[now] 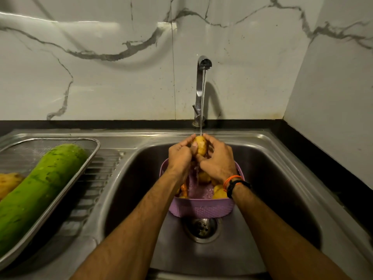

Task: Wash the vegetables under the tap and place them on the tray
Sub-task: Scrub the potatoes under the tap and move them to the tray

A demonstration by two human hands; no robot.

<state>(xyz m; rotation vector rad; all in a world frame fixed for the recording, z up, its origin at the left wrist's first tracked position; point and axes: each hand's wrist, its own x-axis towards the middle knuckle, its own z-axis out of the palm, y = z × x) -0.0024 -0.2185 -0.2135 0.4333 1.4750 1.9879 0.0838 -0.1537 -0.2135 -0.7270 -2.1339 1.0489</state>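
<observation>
Both hands hold a yellow potato [200, 145] under the running tap [202, 87]. My left hand [180, 156] grips its left side and my right hand [218, 159] wraps around its right side. Below them a purple basket [201, 208] sits in the sink [282, 178], with more potatoes [219, 191] and something orange [184, 188] inside, partly hidden by my arms. On the left drainboard stands a steel mesh tray [88, 164] carrying a long green gourd [40, 190] and a potato [9, 182].
The sink drain [201, 227] lies just in front of the basket. A marble-patterned wall rises behind the tap, and a black counter edge [323, 162] runs along the right side of the sink.
</observation>
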